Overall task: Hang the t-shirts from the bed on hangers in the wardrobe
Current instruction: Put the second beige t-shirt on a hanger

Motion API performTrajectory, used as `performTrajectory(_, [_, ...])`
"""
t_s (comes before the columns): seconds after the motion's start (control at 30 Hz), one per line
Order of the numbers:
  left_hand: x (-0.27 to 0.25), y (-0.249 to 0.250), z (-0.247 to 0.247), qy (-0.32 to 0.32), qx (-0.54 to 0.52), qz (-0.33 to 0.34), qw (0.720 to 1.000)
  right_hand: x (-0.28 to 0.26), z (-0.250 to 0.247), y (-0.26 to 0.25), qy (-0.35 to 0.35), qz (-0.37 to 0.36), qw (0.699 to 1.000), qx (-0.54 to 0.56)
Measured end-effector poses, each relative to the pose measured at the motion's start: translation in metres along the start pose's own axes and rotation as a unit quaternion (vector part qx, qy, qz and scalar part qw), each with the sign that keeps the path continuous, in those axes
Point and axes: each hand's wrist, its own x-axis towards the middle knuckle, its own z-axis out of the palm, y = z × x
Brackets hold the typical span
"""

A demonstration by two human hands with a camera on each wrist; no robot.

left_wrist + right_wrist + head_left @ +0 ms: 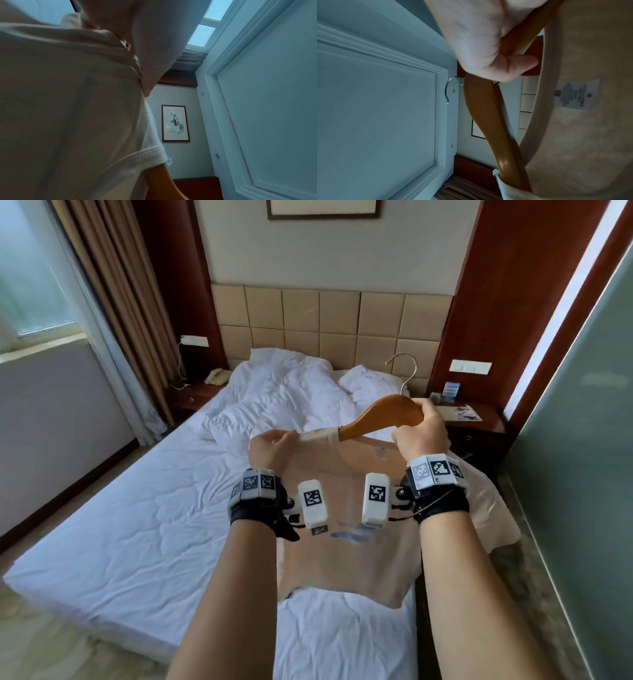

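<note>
Both hands busy | left grip [270, 445]: t-shirt [346, 542] collar | right grip [419, 429]: hanger [380, 414] | right-wrist only: label [576, 94]

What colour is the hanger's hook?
Silver metal hook on the brown wooden hanger; clearest in the head view.

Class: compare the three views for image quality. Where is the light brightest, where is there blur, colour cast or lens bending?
Head view: daylight from the window, sharp centre, walls bowed at the edges. Left wrist view: dim, bluish, the t-shirt close and soft. Right wrist view: bluish too, the right hand blurred, a small glare spot on the hanger.
</note>
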Motion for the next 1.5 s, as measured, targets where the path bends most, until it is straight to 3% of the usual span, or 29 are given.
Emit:
performTrajectory(0.2, [-0.001,-0.011,-0.007,0.084,0.028,0.028,0.996,-0.014,0.005,0.01,0.051,-0.04,0.998,-0.018])
performTrajectory(0.33, [0.017,-0.018,-0.024,0.119,0.019,0.0,0.993,-0.014,0.013,0.008,0.1,-0.033,0.994,-0.019])
performTrajectory(0.4, [0.03,-0.023,-0.03,0.095,0.025,-0.03,0.995,-0.014,0.022,0.005,0.104,-0.039,0.994,-0.022])
performTrajectory(0.57, [0.06,-0.04,-0.046,-0.069,0.002,-0.169,0.983,-0.013,0.055,-0.006,0.128,-0.023,0.991,-0.029])
performTrajectory(0.63, [0.071,-0.045,-0.054,-0.105,-0.023,-0.187,0.977,-0.013,0.066,-0.011,0.137,-0.008,0.99,-0.033])
performTrajectory(0.87, [0.111,-0.062,-0.074,-0.05,-0.156,-0.22,0.962,-0.015,0.094,-0.026,0.129,0.049,0.99,-0.024])
performTrajectory(0.97, [0.126,-0.059,-0.078,0.013,-0.13,-0.183,0.974,-0.014,0.104,-0.032,0.124,0.061,0.99,-0.018])
performTrajectory(1.17, [0.14,-0.031,-0.074,-0.037,0.016,-0.098,0.994,-0.011,0.127,-0.046,0.07,0.054,0.995,-0.039])
performTrajectory(1.3, [0.145,-0.011,-0.067,-0.057,0.129,0.015,0.99,-0.006,0.144,-0.055,-0.002,0.009,0.998,-0.061])
performTrajectory(1.4, [0.145,0.007,-0.058,-0.133,0.053,0.119,0.983,-0.006,0.158,-0.067,-0.056,-0.039,0.995,-0.08])
performTrajectory(1.5, [0.138,0.029,-0.044,-0.226,0.082,0.166,0.956,-0.008,0.172,-0.082,-0.094,-0.089,0.986,-0.103])
